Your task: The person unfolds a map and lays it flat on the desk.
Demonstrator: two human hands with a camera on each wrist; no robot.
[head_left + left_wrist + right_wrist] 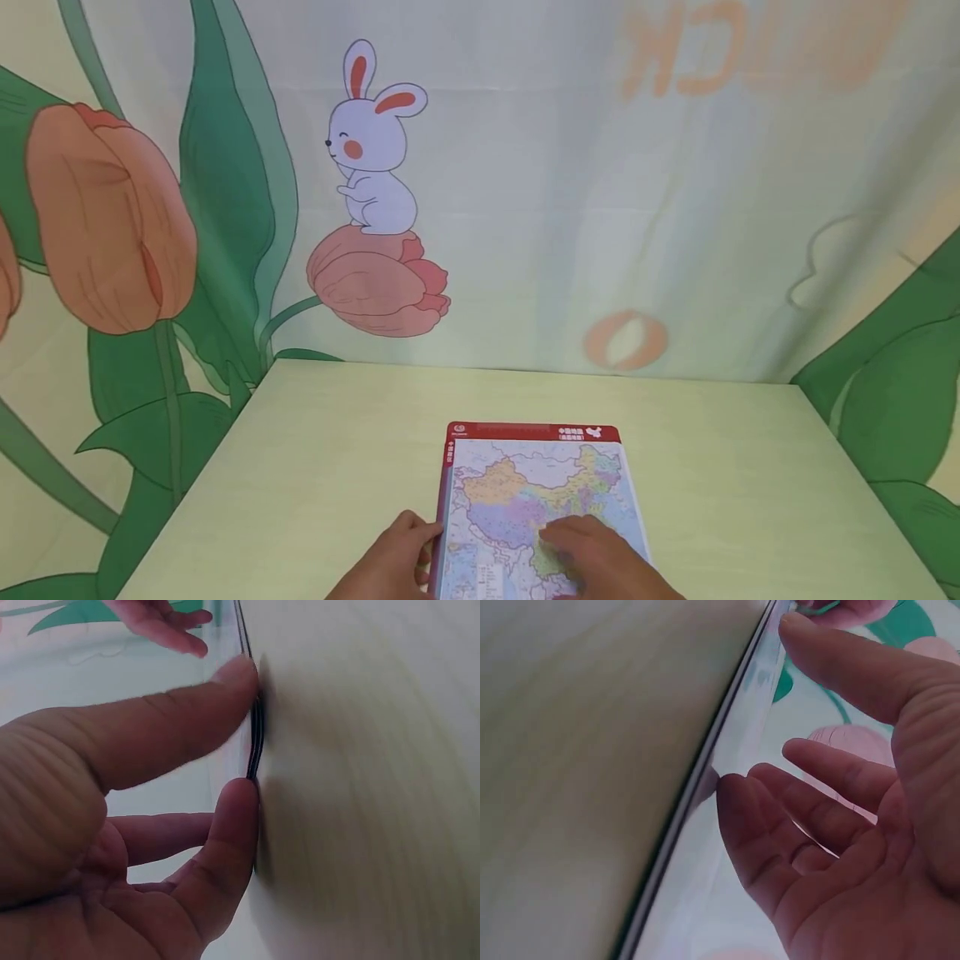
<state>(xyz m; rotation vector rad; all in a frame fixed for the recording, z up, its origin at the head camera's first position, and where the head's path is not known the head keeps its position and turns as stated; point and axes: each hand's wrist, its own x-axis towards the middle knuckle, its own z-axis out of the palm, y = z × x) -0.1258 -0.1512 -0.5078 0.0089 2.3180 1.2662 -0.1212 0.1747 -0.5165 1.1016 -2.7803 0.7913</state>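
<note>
A map of China (495, 500) with a red header strip lies flat near the table's front edge, its lower end cut off by the frame. My left hand (396, 557) holds its left edge. In the left wrist view the thumb (236, 679) and a fingertip (238, 796) meet the thin dark edge, which looks layered between them. Over the map's right half is my right hand (596, 554), fingers loosely bent. In the right wrist view one fingertip (735, 791) meets its reflection on the glossy surface, while the thumb (799, 634) stands apart from the fingers.
The map rests on a pale wood-look table (337, 442). Behind the table hangs a cloth backdrop (510, 183) printed with tulips, leaves and a white rabbit.
</note>
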